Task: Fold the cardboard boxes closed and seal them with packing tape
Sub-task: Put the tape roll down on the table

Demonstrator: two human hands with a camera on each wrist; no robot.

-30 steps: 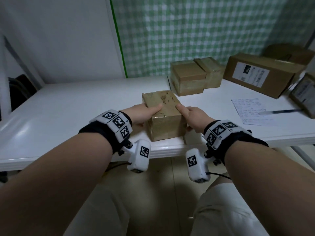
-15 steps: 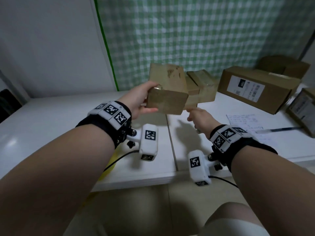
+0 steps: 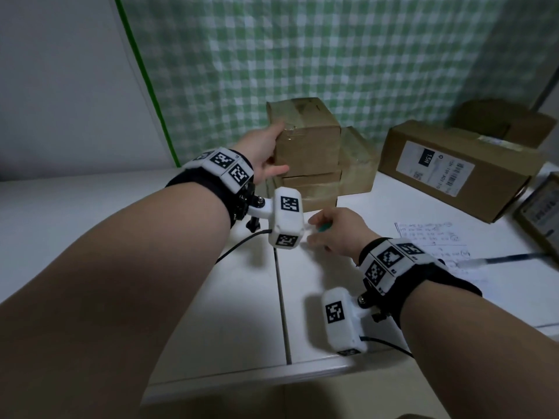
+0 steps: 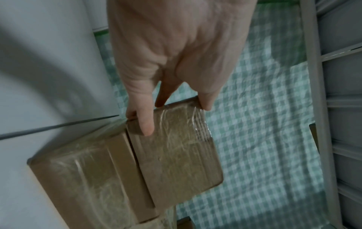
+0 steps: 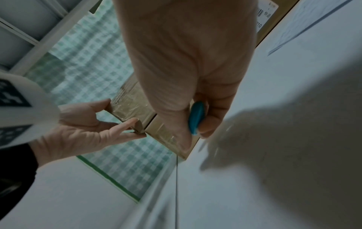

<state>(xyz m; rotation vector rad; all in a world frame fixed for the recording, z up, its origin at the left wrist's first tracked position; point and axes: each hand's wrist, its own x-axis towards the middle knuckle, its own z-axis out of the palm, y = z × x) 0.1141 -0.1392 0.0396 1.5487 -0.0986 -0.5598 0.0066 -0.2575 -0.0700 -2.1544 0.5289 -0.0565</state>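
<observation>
My left hand (image 3: 267, 152) grips a small taped cardboard box (image 3: 305, 137) by its left side. The box stands on top of another taped box (image 3: 311, 189) at the back of the white table (image 3: 211, 297). In the left wrist view my thumb (image 4: 146, 125) lies across the taped face (image 4: 176, 155) and my fingers hook its far edge. My right hand (image 3: 335, 231) hovers low over the table in front of the stack, curled round a small teal object (image 3: 325, 227), also seen in the right wrist view as a teal object (image 5: 195, 117).
A third taped box (image 3: 357, 164) stands behind the stack. A long box with a white label (image 3: 453, 170) lies at the right, with more boxes (image 3: 508, 122) behind it. A written sheet (image 3: 435, 237) and a pen (image 3: 499, 260) lie near my right wrist.
My left hand alone lifted the small box from the table's front edge and carried it back onto the stack. My right hand let go of it and sank toward the table.
</observation>
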